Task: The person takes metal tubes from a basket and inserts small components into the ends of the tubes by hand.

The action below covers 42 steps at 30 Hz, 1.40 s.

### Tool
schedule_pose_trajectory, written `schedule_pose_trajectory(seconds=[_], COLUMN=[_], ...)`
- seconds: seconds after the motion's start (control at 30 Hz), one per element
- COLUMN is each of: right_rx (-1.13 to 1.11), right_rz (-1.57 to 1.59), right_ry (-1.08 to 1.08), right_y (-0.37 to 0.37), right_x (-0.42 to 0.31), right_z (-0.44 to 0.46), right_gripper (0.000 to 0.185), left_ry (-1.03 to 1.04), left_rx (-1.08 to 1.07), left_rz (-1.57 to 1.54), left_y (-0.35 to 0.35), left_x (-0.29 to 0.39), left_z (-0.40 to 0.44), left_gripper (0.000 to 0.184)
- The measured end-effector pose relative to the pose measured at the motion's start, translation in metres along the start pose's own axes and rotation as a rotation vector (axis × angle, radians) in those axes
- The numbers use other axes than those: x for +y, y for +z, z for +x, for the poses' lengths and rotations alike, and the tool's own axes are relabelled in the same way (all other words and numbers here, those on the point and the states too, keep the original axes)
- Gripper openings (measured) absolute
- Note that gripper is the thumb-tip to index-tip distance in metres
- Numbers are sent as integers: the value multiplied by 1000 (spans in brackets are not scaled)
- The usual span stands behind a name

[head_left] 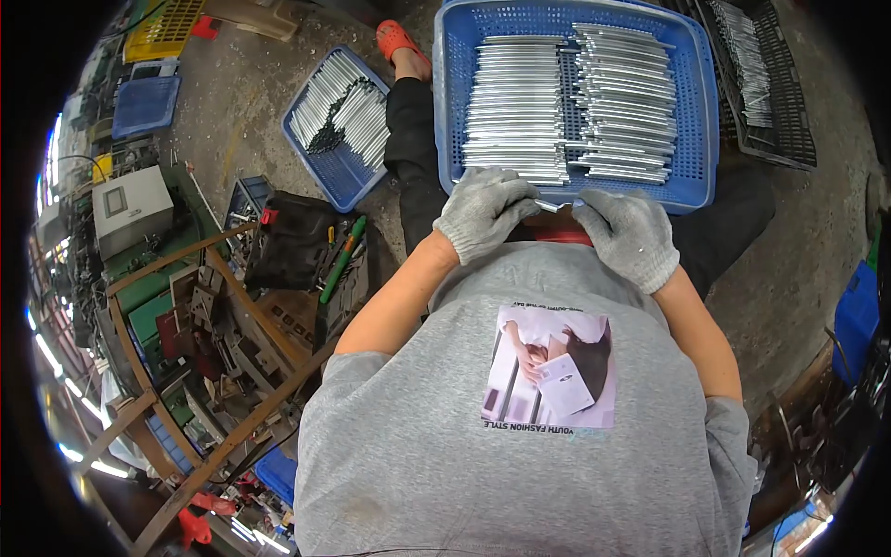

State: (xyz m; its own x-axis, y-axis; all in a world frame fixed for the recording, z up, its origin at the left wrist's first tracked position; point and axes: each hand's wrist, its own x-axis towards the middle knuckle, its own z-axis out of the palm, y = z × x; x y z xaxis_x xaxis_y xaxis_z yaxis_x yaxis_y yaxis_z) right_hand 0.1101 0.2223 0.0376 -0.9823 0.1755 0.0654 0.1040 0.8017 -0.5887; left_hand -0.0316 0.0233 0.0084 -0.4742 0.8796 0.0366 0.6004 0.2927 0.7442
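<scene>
My left hand [484, 212], in a grey knitted glove, is closed on one end of a short shiny metal rod [549, 205]. Around the rod's other end, the gloved fingers of my right hand [631, 238] are pressed together, with a small bluish tip showing there. Both hands are close to my body, at the near rim of a large blue plastic basket [575, 192]. Inside that basket lie two side-by-side stacks of silvery metal rods, a left stack [515, 107] and a right stack [626, 102].
A smaller blue basket [345, 190] with metal rods and dark pieces stands on the floor at the left. A black crate [789, 121] with rods is at the upper right. Tools, a black case [292, 243] and a metal frame [246, 408] fill the left side.
</scene>
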Motion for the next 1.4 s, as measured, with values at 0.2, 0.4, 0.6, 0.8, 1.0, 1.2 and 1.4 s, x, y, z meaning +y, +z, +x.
schedule_pose_trajectory(seconds=[0.2,0.4,0.6,0.8,1.0,1.2,1.4], right_rx=[-94,-219,-218,-228,-275,-297,-172], right_rz=[8,140,122,121,118,187,211], right_ry=[41,165,266,144,211,201,306], right_y=[3,-10,-10,1,-5,3,7], right_x=[-6,-17,-16,-10,-11,-9,-9], right_z=[-5,1,6,-2,6,-7,-2], right_gripper=[15,17,17,18,19,20,23], left_ry=[17,71,113,87,88,105,18], left_rx=[154,276,275,284,279,271,231], left_rz=[54,263,225,190,212,156,209], left_y=[11,13,12,16,16,22,22], left_x=[2,6,5,2,4,-4,-12], left_z=[-11,-16,-19,-23,-23,-27,-14], left_gripper=[13,19,22,22,21,22,21])
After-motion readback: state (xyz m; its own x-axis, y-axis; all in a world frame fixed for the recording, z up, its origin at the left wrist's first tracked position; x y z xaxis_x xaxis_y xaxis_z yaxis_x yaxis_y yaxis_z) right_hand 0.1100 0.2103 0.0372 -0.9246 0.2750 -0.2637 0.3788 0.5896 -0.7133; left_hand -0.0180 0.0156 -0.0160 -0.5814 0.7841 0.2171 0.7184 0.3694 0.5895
